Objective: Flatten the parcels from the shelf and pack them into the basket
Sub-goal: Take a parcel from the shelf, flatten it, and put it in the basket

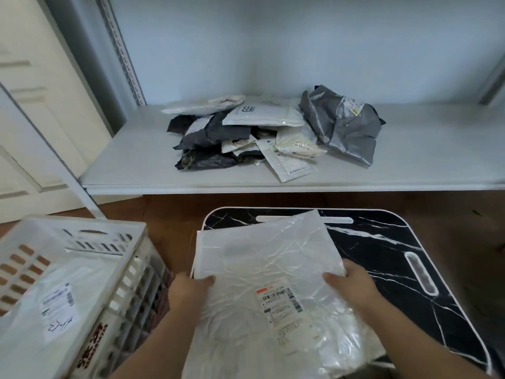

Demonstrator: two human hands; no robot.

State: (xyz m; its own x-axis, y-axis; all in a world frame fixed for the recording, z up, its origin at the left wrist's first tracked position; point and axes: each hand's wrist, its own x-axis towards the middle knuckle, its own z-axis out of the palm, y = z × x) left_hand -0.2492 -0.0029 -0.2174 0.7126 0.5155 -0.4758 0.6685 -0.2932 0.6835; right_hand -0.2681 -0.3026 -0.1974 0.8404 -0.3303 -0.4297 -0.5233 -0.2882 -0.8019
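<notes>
Both hands, left hand (191,287) and right hand (348,281), pinch the side edges of a crinkled white parcel (267,269) lying on the black marbled table (396,255). I judge it best pressed smooth from centre outward before going left into the basket (128,272); keep its small label (278,302) flat.

pale blue wall (273,45), brown floor (169,212), cream door (41,105)

I'm feeling crinkled, glossy plastic on the white mailer (262,272); the black marble-look counter (382,255) is gleaming smooth.
</notes>
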